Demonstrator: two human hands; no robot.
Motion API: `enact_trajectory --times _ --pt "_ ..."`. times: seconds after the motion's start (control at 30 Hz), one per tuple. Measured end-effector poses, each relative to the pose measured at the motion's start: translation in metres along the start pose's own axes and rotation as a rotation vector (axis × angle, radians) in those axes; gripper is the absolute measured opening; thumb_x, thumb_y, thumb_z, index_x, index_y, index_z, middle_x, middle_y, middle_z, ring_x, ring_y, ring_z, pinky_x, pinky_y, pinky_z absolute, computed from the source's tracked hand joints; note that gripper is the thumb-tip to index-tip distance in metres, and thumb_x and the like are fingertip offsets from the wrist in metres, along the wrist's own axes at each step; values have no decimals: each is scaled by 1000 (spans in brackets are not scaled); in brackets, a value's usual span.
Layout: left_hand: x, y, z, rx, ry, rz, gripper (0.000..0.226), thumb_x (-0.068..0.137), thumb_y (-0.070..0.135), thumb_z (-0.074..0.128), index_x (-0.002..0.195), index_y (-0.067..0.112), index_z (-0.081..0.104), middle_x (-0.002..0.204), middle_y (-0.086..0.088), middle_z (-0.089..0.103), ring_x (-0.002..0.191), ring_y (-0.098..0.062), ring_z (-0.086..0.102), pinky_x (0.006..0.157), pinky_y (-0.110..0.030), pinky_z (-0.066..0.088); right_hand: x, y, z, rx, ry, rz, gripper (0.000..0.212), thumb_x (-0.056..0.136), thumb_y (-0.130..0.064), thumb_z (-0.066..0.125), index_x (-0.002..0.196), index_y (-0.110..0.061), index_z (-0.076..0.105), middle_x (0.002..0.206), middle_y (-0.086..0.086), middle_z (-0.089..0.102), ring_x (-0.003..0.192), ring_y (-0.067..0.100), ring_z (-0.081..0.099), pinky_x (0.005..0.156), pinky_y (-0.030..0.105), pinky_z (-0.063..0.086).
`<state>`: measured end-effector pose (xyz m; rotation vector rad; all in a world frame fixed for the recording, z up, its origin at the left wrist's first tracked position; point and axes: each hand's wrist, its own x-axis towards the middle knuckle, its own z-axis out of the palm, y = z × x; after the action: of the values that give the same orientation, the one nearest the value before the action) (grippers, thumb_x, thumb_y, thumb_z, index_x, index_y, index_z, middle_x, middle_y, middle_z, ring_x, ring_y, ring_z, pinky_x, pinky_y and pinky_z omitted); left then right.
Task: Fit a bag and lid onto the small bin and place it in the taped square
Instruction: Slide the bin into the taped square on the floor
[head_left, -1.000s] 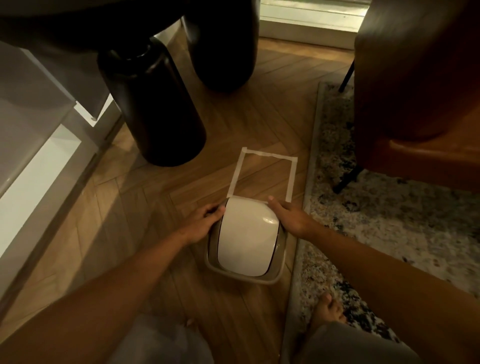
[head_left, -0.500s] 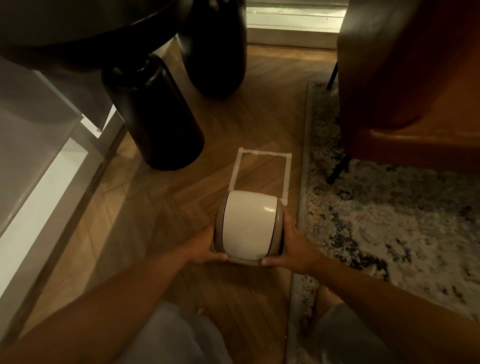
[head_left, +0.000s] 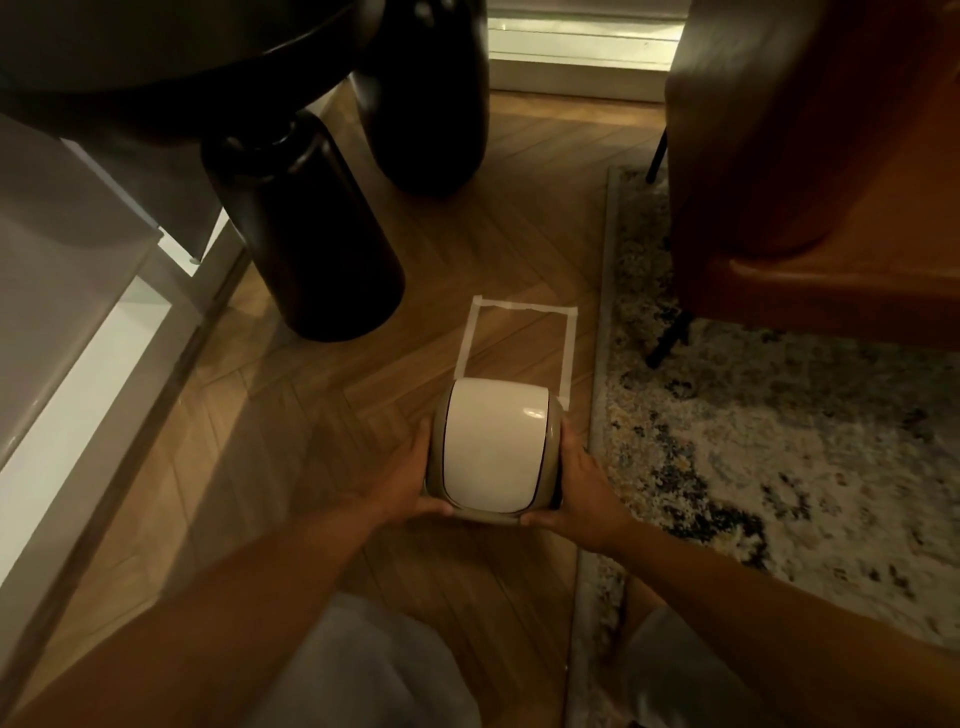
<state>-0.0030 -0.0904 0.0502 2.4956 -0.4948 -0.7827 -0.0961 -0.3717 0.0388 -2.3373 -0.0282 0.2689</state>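
The small bin (head_left: 494, 449) has a cream domed swing lid in a taupe frame and is seen from above. My left hand (head_left: 410, 480) grips its left side and my right hand (head_left: 582, 480) grips its right side. The bin covers the near edge of the taped square (head_left: 519, 344), a white tape outline on the wooden floor just beyond it. The bin's body and any bag are hidden under the lid.
Two thick black table legs (head_left: 306, 228) stand left of and beyond the square. A patterned rug (head_left: 753, 415) borders it on the right, with a brown armchair (head_left: 810, 156) on thin black legs. A white cabinet (head_left: 78, 332) runs along the left.
My hands slid from the lid's far corners to the bin's sides, and the bin moved forward over the square's near edge. Over the last half second little has shifted.
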Motion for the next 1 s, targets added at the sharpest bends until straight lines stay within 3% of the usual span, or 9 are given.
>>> enact_trajectory --times 0.07,0.13,0.27,0.4,0.6,0.8,1.0 --pt "0 4 0 14 2 8 155 54 48 92 150 35 -30 164 -11 14 148 -30 25 118 -45 26 -3 0 0 -2 15 -5 150 64 -68 87 163 -14 -12 172 7 12 156 28 19 119 56 30" --pt "1 6 0 35 0 26 158 53 49 93 143 43 -37 164 -13 17 146 -32 29 116 -50 31 -9 1 1 -57 3 -22 147 68 -71 83 163 -16 -16 173 9 1 158 30 10 121 58 27" --pt "1 6 2 10 26 46 160 50 51 92 143 44 -38 163 -12 17 144 -33 32 114 -48 33 -16 -2 7 -192 -1 -45 141 74 -83 67 160 -18 -23 171 9 -19 157 26 -10 125 55 15" --pt "6 6 7 -6 56 78 159 49 57 90 144 43 -37 165 -9 9 146 -34 29 112 -49 33 -17 -4 11 -198 54 -29 139 74 -89 61 161 -19 -21 171 11 -19 156 26 -5 120 49 15" --pt "9 -3 11 -79 52 88 157 45 69 85 142 47 -37 165 -5 8 149 -26 22 118 -45 27 -11 3 27 -103 100 6 146 66 -88 70 163 -22 -17 173 10 -11 158 25 -9 121 54 13" --pt "14 -3 10 -143 71 103 149 50 65 87 153 37 -18 165 -1 12 149 -21 22 120 -42 28 -1 12 27 -54 103 -20 146 66 -86 72 163 -23 -18 173 10 -10 159 26 -10 119 56 17" --pt "21 -2 12 -232 67 68 135 62 51 87 157 28 -7 161 -3 22 145 -19 28 116 -32 27 11 14 20 -70 65 -37 142 70 -83 70 157 -32 -30 171 13 -18 158 29 -14 123 60 17"
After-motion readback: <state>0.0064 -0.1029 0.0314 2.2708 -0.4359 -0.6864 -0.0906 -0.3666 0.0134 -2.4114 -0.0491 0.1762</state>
